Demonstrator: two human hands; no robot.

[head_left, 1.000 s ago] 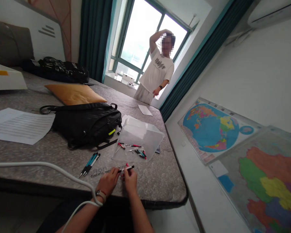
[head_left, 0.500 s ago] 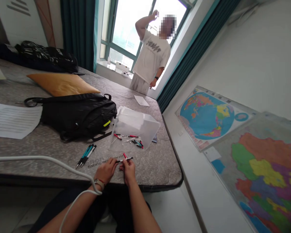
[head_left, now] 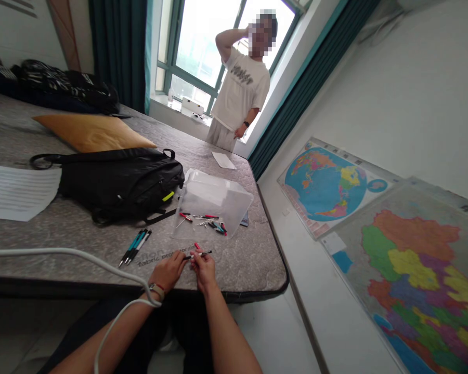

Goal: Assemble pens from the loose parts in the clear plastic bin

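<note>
Both hands meet over the near edge of the mattress, on a slim black-and-white pen lying crosswise between them. My left hand pinches its left end. My right hand closes round its right part, and the black tip pokes out past the fingers. Just beyond the right fingers shows a red pen part; whether it is held or lies on the mattress I cannot tell. To the left, several teal, black and white pens lie side by side. Ahead is a clear plastic bag with loose pen parts on it or inside.
A black backpack, a brown envelope and printed paper lie on the mattress. A white cable crosses in front of my left forearm. Another person stands by the window. Wall maps hang at right.
The view has shifted slightly. My hands keep almost the same hold on the pen. The other person's raised hand has come in against the head.
</note>
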